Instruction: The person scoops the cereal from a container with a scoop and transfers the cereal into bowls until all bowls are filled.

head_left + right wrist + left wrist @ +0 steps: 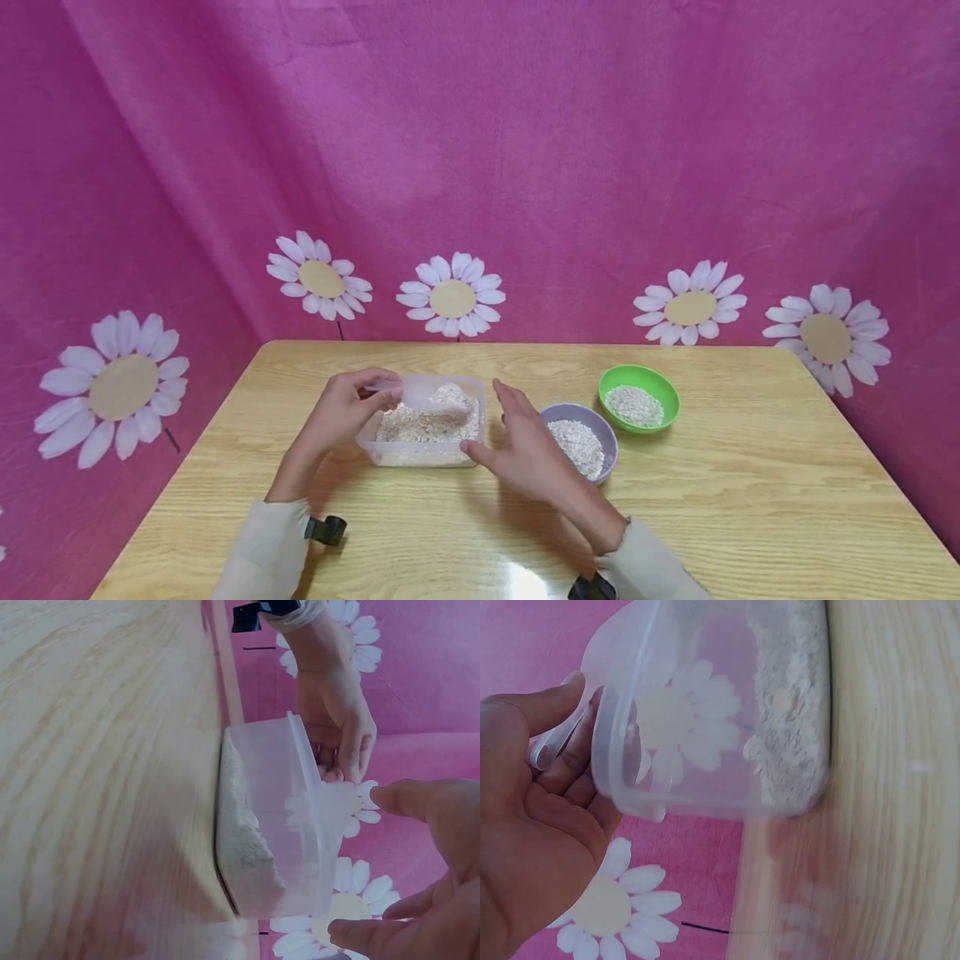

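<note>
My left hand (347, 410) pinches the handle of a translucent plastic scoop (417, 403) between thumb and fingers. The scoop lies over a clear rectangular container (420, 447) of pale oat flakes (420, 427), with some flakes heaped at the scoop's right end. In the left wrist view the scoop's handle (546, 754) shows between the fingers, just outside the container wall. My right hand (528, 450) is spread at the container's right side, its thumb near the front right corner; whether it touches the rim I cannot tell. The right wrist view shows its fingers (420, 802) apart and holding nothing.
Right of the right hand stands a purple bowl (611, 450) of oat flakes, partly behind that hand. Beyond it, a green bowl (663, 392) holds more flakes. All stand on a wooden table (750, 483), with a pink flowered curtain (562, 167) along its back edge.
</note>
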{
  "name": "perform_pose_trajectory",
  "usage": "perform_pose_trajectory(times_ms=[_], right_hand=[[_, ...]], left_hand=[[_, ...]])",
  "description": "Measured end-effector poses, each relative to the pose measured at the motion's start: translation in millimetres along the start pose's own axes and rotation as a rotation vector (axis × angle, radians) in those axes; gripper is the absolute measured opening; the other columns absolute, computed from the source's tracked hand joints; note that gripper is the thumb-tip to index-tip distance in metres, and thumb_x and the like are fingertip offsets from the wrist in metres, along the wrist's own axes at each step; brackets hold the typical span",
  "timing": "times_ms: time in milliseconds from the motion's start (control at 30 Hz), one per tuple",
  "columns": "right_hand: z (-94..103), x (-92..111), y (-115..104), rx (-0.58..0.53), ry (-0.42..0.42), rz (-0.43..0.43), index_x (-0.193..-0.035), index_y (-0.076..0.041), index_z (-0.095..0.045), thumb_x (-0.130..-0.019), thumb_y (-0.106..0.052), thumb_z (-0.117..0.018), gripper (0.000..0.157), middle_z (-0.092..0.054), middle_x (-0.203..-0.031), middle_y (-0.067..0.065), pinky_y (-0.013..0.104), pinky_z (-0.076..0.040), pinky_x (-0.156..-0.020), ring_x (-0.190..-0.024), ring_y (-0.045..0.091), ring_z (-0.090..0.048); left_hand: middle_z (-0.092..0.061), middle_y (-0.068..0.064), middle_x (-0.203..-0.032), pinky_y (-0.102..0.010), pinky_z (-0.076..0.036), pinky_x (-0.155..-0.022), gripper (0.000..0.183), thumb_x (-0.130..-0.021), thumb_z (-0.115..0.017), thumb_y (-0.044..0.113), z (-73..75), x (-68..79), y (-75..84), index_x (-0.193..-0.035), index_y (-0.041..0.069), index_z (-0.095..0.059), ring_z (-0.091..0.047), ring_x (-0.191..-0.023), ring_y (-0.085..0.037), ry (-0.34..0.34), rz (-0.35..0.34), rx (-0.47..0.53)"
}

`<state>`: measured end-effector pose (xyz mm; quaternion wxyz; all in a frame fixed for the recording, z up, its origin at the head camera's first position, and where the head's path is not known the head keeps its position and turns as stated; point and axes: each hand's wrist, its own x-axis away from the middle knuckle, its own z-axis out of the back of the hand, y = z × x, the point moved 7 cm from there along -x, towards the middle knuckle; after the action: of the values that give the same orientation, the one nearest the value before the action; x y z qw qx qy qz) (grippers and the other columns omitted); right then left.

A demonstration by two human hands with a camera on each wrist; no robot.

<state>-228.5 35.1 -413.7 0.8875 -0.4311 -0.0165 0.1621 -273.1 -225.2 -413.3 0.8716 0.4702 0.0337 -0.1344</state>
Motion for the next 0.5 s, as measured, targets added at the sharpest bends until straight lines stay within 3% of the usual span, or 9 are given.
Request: perform_pose_trajectory(times_ms=[167, 300, 400, 500], right_hand=[[8.5, -0.7, 2.1, 0.024, 0.018, 0.013, -0.165, 0.000, -0.034, -0.093, -0.037, -0.084, 0.096, -0.042, -0.168, 0.018, 0.056, -0.040, -0.124, -0.151, 0.039, -0.049], [16.2, -0.8, 3.9, 0.025, 0.020, 0.010, -0.166, -0.003, -0.035, -0.094, -0.037, -0.084, 0.093, -0.040, -0.170, 0.017, 0.057, -0.036, -0.127, -0.156, 0.038, -0.042], [22.8, 0.2, 6.7, 0.038, 0.022, 0.010, -0.165, -0.004, -0.036, -0.094, -0.037, -0.083, 0.091, -0.041, -0.170, 0.017, 0.057, -0.038, -0.125, -0.154, 0.038, -0.045], [31.3, 1.5, 10.3, 0.056, 0.016, 0.010, -0.165, -0.003, -0.037, -0.095, -0.038, -0.081, 0.090, -0.042, -0.169, 0.017, 0.056, -0.045, -0.119, -0.134, 0.036, -0.061]], left_hand=[[-0.080, -0.017, -0.098, -0.037, -0.064, -0.084, 0.021, -0.103, -0.073, 0.015, 11.9, 3.5, -0.4, -0.118, 0.001, -0.076, -0.078, -0.089, -0.023, 0.039, 0.003, 0.013], [-0.080, -0.017, -0.097, -0.032, -0.063, -0.083, 0.019, -0.104, -0.073, 0.014, 18.4, 4.3, 0.3, -0.117, 0.001, -0.075, -0.077, -0.087, -0.019, 0.071, 0.017, 0.029], [-0.080, -0.018, -0.099, -0.030, -0.063, -0.083, 0.020, -0.104, -0.071, 0.012, 19.9, 4.0, 1.6, -0.118, -0.002, -0.074, -0.076, -0.084, -0.011, 0.085, 0.024, 0.056], [-0.080, -0.021, -0.100, -0.031, -0.063, -0.084, 0.021, -0.104, -0.071, 0.010, 18.5, 2.6, 4.9, -0.119, -0.004, -0.073, -0.074, -0.082, -0.005, 0.091, 0.018, 0.095]])
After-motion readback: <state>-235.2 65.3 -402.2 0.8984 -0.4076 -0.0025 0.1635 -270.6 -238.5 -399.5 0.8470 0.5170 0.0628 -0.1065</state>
